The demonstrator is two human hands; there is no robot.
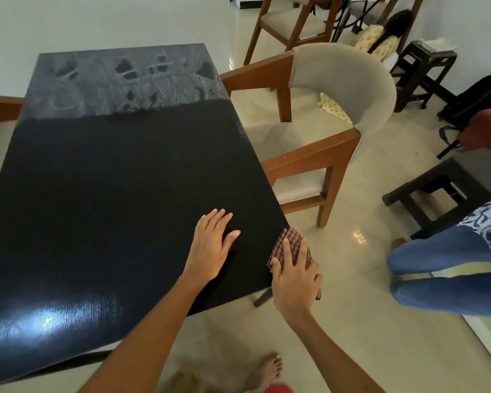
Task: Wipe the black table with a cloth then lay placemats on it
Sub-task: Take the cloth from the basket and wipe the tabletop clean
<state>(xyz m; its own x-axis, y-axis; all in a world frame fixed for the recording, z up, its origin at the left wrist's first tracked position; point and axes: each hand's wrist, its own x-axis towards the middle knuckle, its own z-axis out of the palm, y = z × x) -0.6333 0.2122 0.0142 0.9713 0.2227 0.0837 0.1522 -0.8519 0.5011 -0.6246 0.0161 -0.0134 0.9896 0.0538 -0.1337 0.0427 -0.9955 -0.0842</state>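
Beside the table's right edge, a wooden armchair (pixel 318 131) with a curved beige back. Further off, a second wooden chair (pixel 292 21), two dark stools (pixel 424 72) (pixel 437 188), and a bystander's blue-trousered legs (pixel 448 276) on pale glossy floor tiles (pixel 366 336).

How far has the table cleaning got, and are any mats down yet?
Early days. The right hand presses the checked cloth on the black table's near right corner while the left hand rests flat beside it. Smears still streak the far end. No placemats are in view.
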